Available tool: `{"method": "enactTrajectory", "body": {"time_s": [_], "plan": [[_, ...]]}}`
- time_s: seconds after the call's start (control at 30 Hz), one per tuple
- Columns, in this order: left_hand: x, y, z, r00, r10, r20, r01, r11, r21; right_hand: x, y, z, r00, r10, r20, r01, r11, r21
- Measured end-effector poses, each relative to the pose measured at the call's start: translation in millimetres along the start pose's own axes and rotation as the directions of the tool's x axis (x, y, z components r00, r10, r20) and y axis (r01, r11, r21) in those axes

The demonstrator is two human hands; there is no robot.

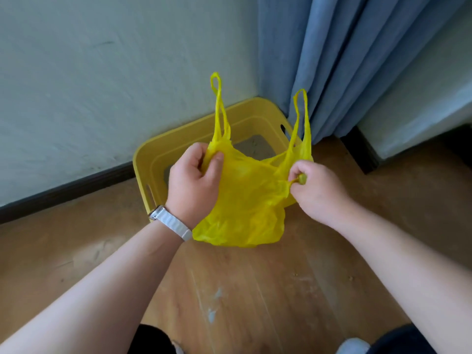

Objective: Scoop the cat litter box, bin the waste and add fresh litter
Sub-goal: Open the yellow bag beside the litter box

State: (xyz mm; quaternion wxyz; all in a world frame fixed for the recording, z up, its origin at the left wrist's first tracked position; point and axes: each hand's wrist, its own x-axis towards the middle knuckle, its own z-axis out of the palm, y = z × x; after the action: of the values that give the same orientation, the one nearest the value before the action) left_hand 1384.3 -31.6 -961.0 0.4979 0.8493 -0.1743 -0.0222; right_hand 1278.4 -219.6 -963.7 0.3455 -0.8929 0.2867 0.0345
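Observation:
A thin yellow plastic bag (245, 200) hangs in the air between both hands, its two handle loops standing up. My left hand (192, 182) pinches the bag's rim on the left side; a white watch sits on that wrist. My right hand (316, 189) pinches the rim on the right, with a fold of plastic between thumb and fingers. Behind the bag, a yellow plastic litter box (153, 159) sits on the floor in the corner. Grey litter (255, 146) shows in its bottom, mostly hidden by the bag.
A white wall with a dark skirting board (66, 190) runs along the left. Blue curtains (344, 62) hang at the right of the box. The wooden floor (242, 290) carries pale smears and a few crumbs near my knees.

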Motion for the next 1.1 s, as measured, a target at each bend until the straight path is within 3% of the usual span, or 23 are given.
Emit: {"method": "enactTrajectory", "body": {"time_s": [0.1, 0.2, 0.23, 0.3, 0.37, 0.4, 0.57, 0.73, 0.87, 0.97, 1.03, 1.1], "plan": [[6, -5, 0, 0.999, -0.008, -0.049, 0.008, 1.000, 0.001, 4, 16, -6, 0.982, 0.082, 0.172, -0.041, 0.973, -0.228], [7, -4, 2, 1.000, 0.015, -0.011, -0.015, 1.000, 0.019, 3, 12, -22, 0.941, 0.138, 0.308, -0.010, 0.924, -0.382], [6, -3, 4, 0.999, 0.030, 0.028, -0.030, 1.000, 0.006, 2, 8, -29, 0.956, 0.092, 0.279, 0.016, 0.932, -0.362], [2, 0, 8, 0.992, 0.043, 0.123, -0.035, 0.997, -0.064, -2, 0, -35, 0.992, -0.091, 0.089, 0.108, 0.973, -0.205], [-1, 3, 11, 0.978, 0.041, 0.206, -0.015, 0.992, -0.123, -7, -6, -35, 0.957, -0.267, -0.111, 0.265, 0.964, -0.035], [-3, 5, 12, 0.971, 0.041, 0.236, -0.007, 0.990, -0.142, -8, -8, -32, 0.941, -0.313, -0.128, 0.315, 0.949, -0.005], [-8, 12, 12, 0.943, 0.044, 0.329, 0.045, 0.965, -0.259, -5, 3, -10, 0.942, -0.331, 0.050, 0.329, 0.943, 0.047], [-10, 19, 5, 0.969, -0.031, 0.245, 0.107, 0.946, -0.305, -10, 5, -1, 0.934, -0.244, 0.260, 0.263, 0.964, -0.040], [-5, 13, -3, 0.972, -0.133, 0.194, 0.194, 0.922, -0.335, -10, 3, -5, 0.959, -0.194, 0.205, 0.208, 0.977, -0.052], [-1, 3, -4, 0.955, -0.251, 0.159, 0.282, 0.935, -0.214, -8, 3, -11, 0.976, -0.191, 0.108, 0.198, 0.979, -0.051], [2, -4, -3, 0.938, -0.318, 0.135, 0.322, 0.947, -0.005, -8, 4, -13, 0.978, -0.193, 0.075, 0.197, 0.979, -0.049], [0, -7, -4, 0.955, -0.287, 0.071, 0.268, 0.941, 0.206, -10, 5, -14, 0.978, -0.195, 0.069, 0.199, 0.979, -0.052]]}}
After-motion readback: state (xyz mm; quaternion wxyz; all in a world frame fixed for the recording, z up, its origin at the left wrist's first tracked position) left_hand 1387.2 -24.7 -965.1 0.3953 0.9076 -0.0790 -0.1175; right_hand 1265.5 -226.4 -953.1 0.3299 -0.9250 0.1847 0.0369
